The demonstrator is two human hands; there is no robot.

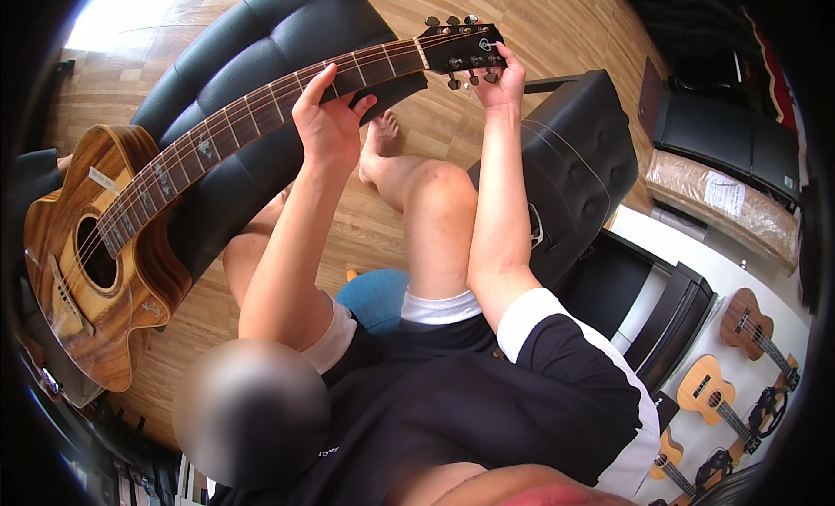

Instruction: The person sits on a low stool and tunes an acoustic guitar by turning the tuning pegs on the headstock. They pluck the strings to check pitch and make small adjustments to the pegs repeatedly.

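An acoustic guitar (130, 236) with a glossy brown wood body slants across from the left, its body at lower left and its neck rising to the right. My left hand (329, 127) holds the neck from below, thumb over the fretboard and the other fingers partly hidden behind it. At the far end, my right hand (503, 81) grips the black headstock (463, 46), thumb on its front face near the tip; its other fingers are mostly hidden behind, by the lower tuning pegs. Strings run from bridge to headstock.
A black tufted bench (252, 49) lies behind the guitar, another black padded seat (578, 149) to my right. Several ukuleles (746, 323) hang at lower right, near a plastic-wrapped package (722, 197). A blue round seat (374, 299) is under me. Wooden floor (531, 27) shows beyond.
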